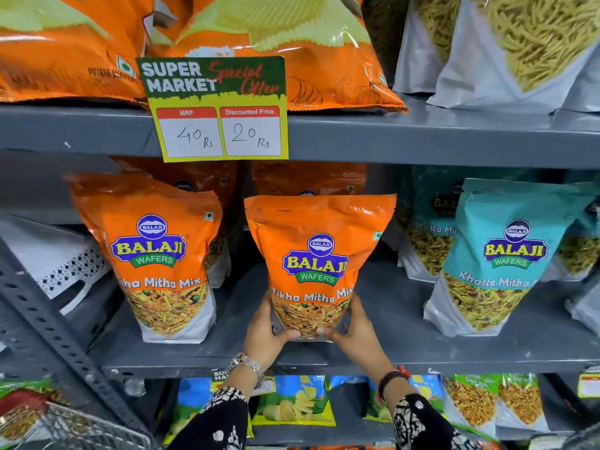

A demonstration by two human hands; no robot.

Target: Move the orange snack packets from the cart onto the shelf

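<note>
Fingers of the left hand (267,329) and right hand (354,329) clasp the glossy orange snack pouch (316,254) at its base, standing it upright on the grey metal shelf (406,336), label facing outward.

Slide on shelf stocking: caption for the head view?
Both hands, left hand and right hand, stand an orange snack packet upright on the grey shelf.

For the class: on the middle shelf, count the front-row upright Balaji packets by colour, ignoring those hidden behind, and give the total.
Orange packets: 2, one standing free, one held by the left hand and right hand
Teal packets: 1
Total: 3
</note>
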